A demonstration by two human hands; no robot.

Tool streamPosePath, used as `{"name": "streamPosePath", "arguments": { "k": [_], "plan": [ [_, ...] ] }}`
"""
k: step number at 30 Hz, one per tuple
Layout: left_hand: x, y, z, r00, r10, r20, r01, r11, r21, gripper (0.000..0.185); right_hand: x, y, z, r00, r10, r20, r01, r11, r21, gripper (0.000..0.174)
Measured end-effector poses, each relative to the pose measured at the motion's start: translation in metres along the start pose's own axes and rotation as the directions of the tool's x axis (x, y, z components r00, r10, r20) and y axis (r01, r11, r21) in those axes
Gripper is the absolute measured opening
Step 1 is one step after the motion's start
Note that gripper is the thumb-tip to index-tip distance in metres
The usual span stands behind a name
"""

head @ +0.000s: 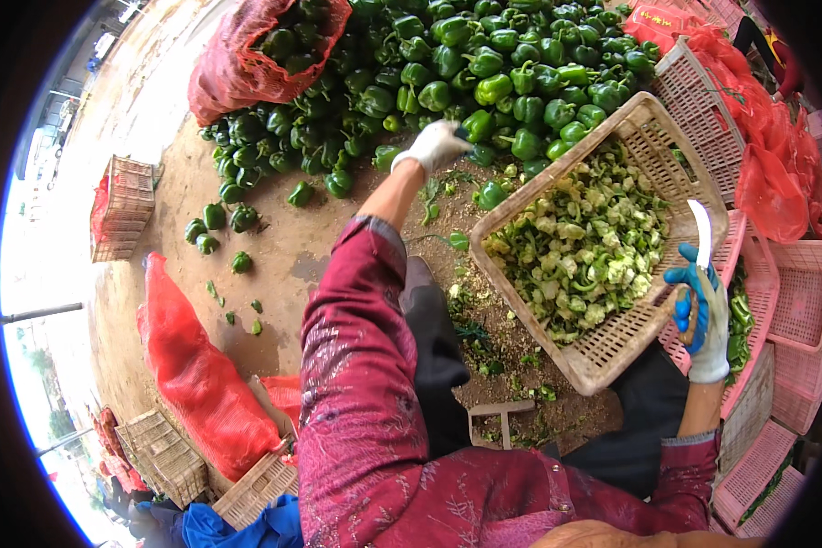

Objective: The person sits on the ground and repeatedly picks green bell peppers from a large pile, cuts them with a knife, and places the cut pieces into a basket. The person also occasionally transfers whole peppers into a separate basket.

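Observation:
My right hand, in a white glove with blue-coated fingers, grips a knife with a curved blade, its tip pointing away from me. Beside it, a worn plastic crate sits tilted between my legs, holding green pepper cores with pale seeds and stems. My left hand, also gloved, stretches out to the near edge of a large heap of green bell peppers. Its fingers are blurred and partly hidden beside a pepper; whether they hold it cannot be seen.
A red mesh sack with peppers lies on the heap. Another red sack lies at left, near crates. Pink crates stand at right, one with cut green peppers. Scraps and loose peppers dot the ground.

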State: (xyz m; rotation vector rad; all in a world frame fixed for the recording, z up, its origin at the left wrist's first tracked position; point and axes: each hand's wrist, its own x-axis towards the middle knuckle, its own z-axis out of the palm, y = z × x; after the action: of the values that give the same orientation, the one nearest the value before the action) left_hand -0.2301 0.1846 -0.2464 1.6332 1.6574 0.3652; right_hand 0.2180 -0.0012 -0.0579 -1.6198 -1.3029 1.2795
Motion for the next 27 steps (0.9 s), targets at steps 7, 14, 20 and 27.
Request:
{"name": "streamPosePath", "arguments": {
  "k": [7,14,20,27],
  "plan": [
    [0.013,-0.060,0.108,0.972,0.181,0.148,-0.183,0.983,-0.003,0.066,0.024,-0.001,0.034,0.983,0.171,-0.070,-0.166,0.984,0.071,0.044],
    [0.027,-0.063,0.163,0.966,0.145,0.212,-0.150,0.989,0.007,0.079,0.040,-0.003,0.052,0.968,0.243,-0.069,-0.246,0.969,-0.029,0.042],
    [0.013,-0.086,0.130,0.986,-0.142,0.092,0.163,0.657,-0.736,0.070,0.031,-0.015,0.063,0.962,0.273,0.031,-0.272,0.962,-0.009,0.044],
    [-0.077,0.022,0.009,0.843,0.459,-0.282,-0.534,0.646,-0.545,0.051,-0.002,-0.050,0.081,0.994,0.063,0.088,-0.067,0.997,0.043,0.053]
  ]
}}
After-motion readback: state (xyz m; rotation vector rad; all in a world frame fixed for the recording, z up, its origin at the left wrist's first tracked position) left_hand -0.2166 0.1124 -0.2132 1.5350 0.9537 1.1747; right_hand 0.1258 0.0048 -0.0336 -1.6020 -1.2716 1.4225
